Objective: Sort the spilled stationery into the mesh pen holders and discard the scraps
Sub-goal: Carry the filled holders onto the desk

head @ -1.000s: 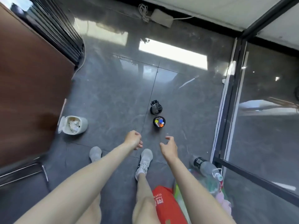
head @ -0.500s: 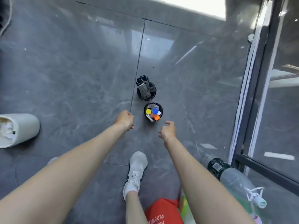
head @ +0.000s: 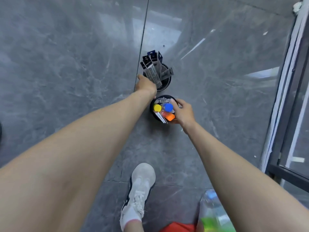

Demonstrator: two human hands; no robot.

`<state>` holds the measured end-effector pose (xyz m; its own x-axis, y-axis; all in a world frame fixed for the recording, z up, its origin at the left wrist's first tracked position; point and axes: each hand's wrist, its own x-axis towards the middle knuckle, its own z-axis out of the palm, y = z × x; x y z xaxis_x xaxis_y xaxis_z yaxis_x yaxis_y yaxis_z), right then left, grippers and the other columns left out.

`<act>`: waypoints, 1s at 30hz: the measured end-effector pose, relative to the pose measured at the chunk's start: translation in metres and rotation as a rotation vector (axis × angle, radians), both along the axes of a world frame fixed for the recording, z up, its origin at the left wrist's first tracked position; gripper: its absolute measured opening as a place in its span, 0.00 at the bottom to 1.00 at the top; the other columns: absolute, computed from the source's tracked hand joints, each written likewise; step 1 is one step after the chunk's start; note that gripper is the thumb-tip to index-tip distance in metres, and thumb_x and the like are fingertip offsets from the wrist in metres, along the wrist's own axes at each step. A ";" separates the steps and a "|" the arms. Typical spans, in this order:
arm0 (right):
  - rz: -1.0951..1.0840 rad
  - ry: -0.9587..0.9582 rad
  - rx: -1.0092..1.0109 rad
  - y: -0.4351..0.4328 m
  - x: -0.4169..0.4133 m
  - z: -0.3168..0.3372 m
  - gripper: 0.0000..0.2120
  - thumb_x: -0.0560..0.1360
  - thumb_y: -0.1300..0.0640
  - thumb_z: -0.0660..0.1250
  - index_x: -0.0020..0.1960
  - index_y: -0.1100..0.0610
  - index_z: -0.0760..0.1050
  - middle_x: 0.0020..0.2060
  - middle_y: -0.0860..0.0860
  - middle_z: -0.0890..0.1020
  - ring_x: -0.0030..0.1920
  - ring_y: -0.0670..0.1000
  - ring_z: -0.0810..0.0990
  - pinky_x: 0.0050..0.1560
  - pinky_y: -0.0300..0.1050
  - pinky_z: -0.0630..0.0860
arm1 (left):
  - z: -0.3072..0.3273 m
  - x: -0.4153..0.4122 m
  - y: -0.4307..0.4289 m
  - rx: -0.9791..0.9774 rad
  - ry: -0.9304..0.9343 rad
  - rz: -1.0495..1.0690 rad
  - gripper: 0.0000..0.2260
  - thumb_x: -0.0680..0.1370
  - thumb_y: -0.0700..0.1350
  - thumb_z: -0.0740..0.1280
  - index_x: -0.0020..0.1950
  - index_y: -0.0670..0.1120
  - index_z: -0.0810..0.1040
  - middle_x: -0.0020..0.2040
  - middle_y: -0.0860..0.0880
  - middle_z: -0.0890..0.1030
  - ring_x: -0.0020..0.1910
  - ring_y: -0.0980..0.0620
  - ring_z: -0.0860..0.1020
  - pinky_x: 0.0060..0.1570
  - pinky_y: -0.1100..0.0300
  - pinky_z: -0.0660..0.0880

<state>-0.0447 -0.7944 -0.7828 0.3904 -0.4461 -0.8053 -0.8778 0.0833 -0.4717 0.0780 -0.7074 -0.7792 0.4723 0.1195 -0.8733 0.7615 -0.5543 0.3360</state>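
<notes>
Clamping right hand (head: 184, 113) round the near holder (head: 152, 113); left hand (head: 146, 85) against the far holder (head: 168, 82), hold impossible to tell. Packed full inside each grip, no strays around either. Sorting seemingly almost done.

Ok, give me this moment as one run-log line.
left hand: at far holder with grey packets, grip hidden | right hand: grips near holder with coloured caps | both holders upright on floor
</notes>
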 end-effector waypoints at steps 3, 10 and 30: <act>0.003 -0.016 0.142 0.002 -0.002 0.005 0.11 0.78 0.64 0.61 0.59 0.57 0.75 0.45 0.59 0.80 0.34 0.55 0.80 0.29 0.49 0.81 | 0.000 -0.003 0.008 -0.002 -0.084 -0.135 0.19 0.79 0.37 0.50 0.70 0.45 0.62 0.57 0.39 0.77 0.36 0.45 0.80 0.34 0.56 0.78; -0.153 0.113 0.045 0.039 -0.020 0.029 0.17 0.75 0.72 0.57 0.59 0.61 0.76 0.48 0.59 0.79 0.39 0.59 0.78 0.21 0.45 0.77 | 0.027 -0.008 0.085 0.030 -0.158 -0.171 0.17 0.74 0.33 0.52 0.61 0.44 0.66 0.51 0.38 0.79 0.44 0.37 0.81 0.44 0.47 0.80; 1.399 -0.096 -0.130 0.278 0.026 0.222 0.43 0.74 0.69 0.56 0.76 0.42 0.37 0.29 0.53 0.65 0.33 0.57 0.68 0.37 0.50 0.63 | 0.170 -0.020 0.323 -0.002 -0.112 -0.260 0.16 0.75 0.34 0.56 0.58 0.47 0.71 0.40 0.44 0.81 0.32 0.47 0.81 0.38 0.54 0.79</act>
<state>-0.0189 -0.5168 -0.5613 0.6169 0.2830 -0.7344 -0.1615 -0.8677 -0.4700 0.0578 -0.3839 -0.6092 0.5802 -0.0201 -0.8142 0.5517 -0.7258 0.4110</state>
